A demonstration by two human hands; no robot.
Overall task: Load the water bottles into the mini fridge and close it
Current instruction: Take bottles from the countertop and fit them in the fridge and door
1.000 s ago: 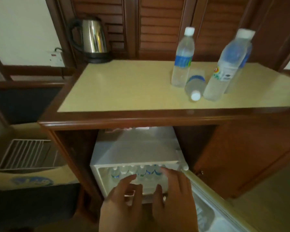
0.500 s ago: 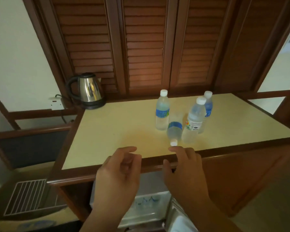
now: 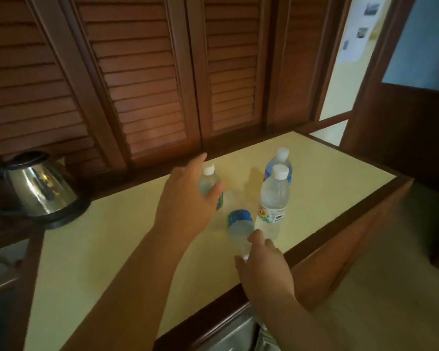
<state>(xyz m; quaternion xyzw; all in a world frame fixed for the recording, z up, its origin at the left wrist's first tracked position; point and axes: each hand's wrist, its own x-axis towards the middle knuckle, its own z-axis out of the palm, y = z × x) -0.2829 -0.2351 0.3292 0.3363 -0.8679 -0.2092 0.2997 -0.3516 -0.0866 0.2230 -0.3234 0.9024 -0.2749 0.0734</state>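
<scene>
Several clear water bottles with white caps are on the cream countertop (image 3: 107, 249). My left hand (image 3: 185, 201) reaches around the left upright bottle (image 3: 208, 179). Its thumb lies across the front and its fingers stretch out behind, not closed. A bottle with a blue label (image 3: 238, 224) lies on its side, cap toward me. My right hand (image 3: 264, 264) is open, and its fingertips cover that bottle's cap end. Two more bottles stand at the right, a front one (image 3: 274, 198) and one behind it (image 3: 280, 158). A sliver of the mini fridge (image 3: 228, 336) shows under the counter edge.
A steel electric kettle (image 3: 36, 191) stands at the counter's back left corner. Dark wooden louvred doors (image 3: 142, 84) rise directly behind the counter. The dark wood counter rim (image 3: 340, 224) runs along the front and right, with pale floor beyond.
Both hands rose from the open fridge below to the countertop. The left now curls around an upright bottle, and the right reaches the lying bottle's cap. The view tilted up and right.
</scene>
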